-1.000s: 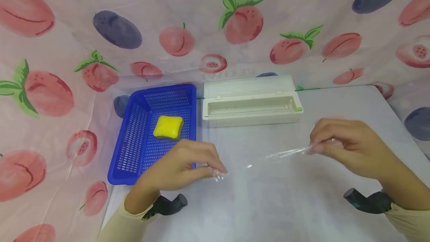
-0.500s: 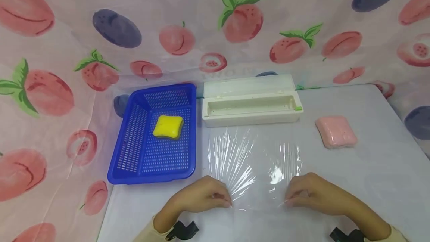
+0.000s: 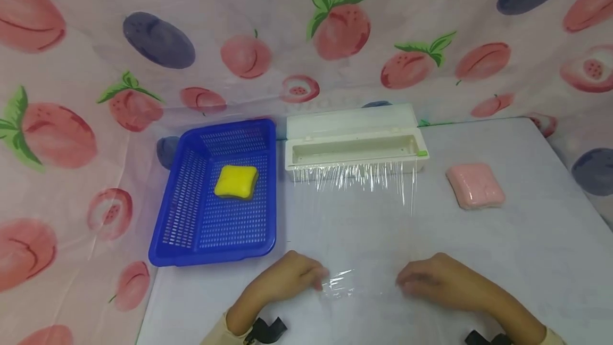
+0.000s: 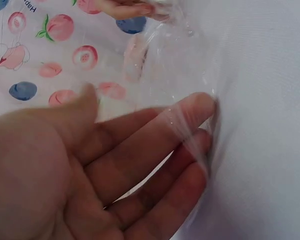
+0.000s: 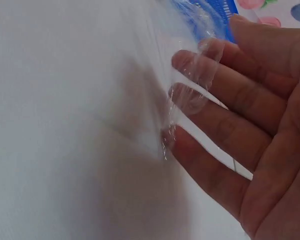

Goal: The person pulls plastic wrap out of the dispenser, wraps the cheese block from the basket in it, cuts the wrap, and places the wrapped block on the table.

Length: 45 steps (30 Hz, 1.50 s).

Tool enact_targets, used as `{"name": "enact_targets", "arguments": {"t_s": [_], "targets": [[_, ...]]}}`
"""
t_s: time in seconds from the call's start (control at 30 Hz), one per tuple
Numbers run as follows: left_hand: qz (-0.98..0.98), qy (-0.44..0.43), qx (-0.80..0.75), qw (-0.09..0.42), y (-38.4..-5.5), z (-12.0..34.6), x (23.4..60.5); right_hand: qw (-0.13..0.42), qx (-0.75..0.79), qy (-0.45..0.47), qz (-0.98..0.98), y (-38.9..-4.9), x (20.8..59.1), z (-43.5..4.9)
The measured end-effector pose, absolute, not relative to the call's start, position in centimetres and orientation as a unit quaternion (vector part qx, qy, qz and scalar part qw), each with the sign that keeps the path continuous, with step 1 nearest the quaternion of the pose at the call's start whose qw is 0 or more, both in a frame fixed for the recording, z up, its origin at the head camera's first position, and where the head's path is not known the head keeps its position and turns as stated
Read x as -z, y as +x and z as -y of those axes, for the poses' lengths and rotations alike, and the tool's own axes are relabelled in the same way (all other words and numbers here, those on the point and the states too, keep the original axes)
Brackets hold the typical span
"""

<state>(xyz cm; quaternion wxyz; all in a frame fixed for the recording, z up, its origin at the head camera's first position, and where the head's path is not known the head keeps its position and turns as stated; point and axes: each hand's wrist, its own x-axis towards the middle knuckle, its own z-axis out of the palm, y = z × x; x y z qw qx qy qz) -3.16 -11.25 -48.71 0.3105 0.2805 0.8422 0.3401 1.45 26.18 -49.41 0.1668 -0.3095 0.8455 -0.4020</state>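
A sheet of clear cling film [image 3: 339, 284] lies over the white tabletop, its far edge against the front of a long white box [image 3: 356, 152]. My left hand [image 3: 296, 277] is at the sheet's near left corner; in the left wrist view its fingers [image 4: 140, 160] are nearly straight against the film, thumb apart. At the near right corner is my right hand [image 3: 438, 284]. Film drapes over its spread fingertips [image 5: 190, 102] in the right wrist view, and the thumb stands away. Neither hand pinches the film.
Left of the film stands a blue plastic basket [image 3: 165, 249] holding a yellow pillow-shaped block [image 3: 237, 181]. A pink block [image 3: 475, 185], shiny as if wrapped, sits at the right. The box's lid [image 3: 351, 118] is raised against the fruit-print cloth [image 3: 268, 15] behind.
Both hands came down toward me from mid-table, spreading the bunched film flat. The pinching fingers have loosened. The film's far edge now meets the box front, and the pink block is uncovered.
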Motion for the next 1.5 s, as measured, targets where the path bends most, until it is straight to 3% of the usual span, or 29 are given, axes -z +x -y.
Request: {"name": "enact_targets", "arguments": {"t_s": [0.17,0.47,0.7,1.07,1.5], "targets": [[-0.859,0.232,-0.357,0.285,-3.1,11.3,48.7,0.191,0.430,-0.259,-0.844,0.8,49.2,-26.8],[-0.873,0.118,-0.381,0.282,-2.5,11.8,49.3,0.299,0.468,-0.174,-0.814,0.0,48.9,-27.5],[-0.905,0.066,-0.309,0.286,-2.5,12.2,48.9,0.247,0.340,-0.101,-0.902,-1.6,49.1,-28.2],[-0.884,0.059,-0.337,0.318,-3.0,13.3,49.1,0.275,0.312,-0.066,-0.907,-1.8,49.6,-28.3],[-0.893,0.061,-0.324,0.307,-2.8,13.4,49.3,0.264,0.245,-0.038,-0.932,-1.5,49.5,-27.3]]}}
